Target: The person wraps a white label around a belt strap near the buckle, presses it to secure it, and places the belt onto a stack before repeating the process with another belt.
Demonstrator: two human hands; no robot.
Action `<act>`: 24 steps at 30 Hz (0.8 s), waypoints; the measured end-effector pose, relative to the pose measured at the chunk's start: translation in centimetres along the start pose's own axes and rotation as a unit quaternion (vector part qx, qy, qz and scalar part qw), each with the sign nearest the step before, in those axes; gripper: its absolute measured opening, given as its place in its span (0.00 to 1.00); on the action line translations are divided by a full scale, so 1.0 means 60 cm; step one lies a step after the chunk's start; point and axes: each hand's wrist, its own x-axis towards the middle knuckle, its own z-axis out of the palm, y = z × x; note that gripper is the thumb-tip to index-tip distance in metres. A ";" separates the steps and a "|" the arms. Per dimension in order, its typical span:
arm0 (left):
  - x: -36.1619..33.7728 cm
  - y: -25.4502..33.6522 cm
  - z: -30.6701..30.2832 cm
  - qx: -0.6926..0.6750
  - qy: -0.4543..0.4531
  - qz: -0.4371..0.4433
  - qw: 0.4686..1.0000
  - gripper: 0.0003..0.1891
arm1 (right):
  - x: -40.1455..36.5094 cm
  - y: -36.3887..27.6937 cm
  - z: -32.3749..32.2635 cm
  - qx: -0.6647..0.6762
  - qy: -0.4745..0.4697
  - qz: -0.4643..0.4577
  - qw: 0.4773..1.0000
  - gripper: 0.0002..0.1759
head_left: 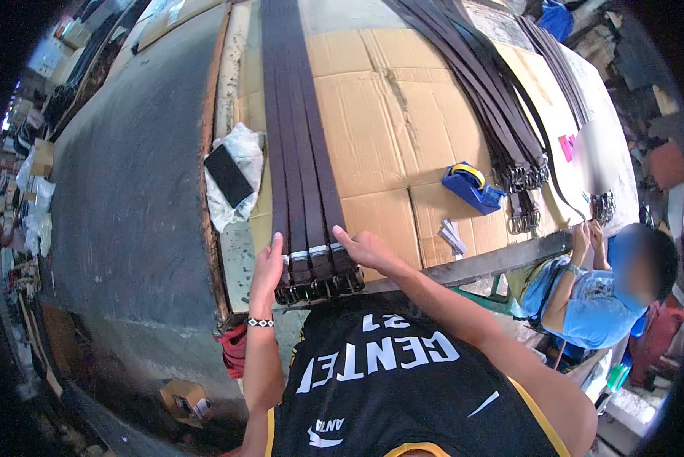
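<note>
Several dark brown belts (300, 152) lie side by side, running from the far edge of the table to its near edge. Their metal buckles (320, 289) are bunched at the near end, with pale bands across the straps just above. My left hand (268, 266) grips the left side of the bundle, thumb on top. At the right side, my right hand (361, 247) holds the same bundle with its thumb on the outer strap. The undersides of both hands' grips are hidden by the belts.
Cardboard (380, 152) covers the table. A phone (228, 176) lies on white plastic at left. Right of me are a blue tape dispenser (471, 189), paper strips (453, 238) and more belts (486, 91). A person in blue (593, 305) works at the right edge.
</note>
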 end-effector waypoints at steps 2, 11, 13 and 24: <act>-0.012 0.029 0.008 -0.026 0.001 -0.013 1.000 0.36 | -0.010 -0.013 -0.010 -0.005 -0.039 0.005 0.999 0.55; -0.010 0.017 0.000 -0.141 -0.061 -0.053 0.987 0.33 | -0.013 0.026 -0.019 0.021 -0.023 -0.077 0.997 0.56; 0.007 -0.017 -0.013 -0.163 -0.057 -0.029 0.985 0.34 | 0.004 0.063 -0.011 0.029 -0.018 -0.082 0.996 0.50; -0.035 -0.046 -0.064 -0.146 0.170 0.069 0.972 0.30 | -0.062 0.394 -0.494 0.022 0.539 -0.041 0.841 0.14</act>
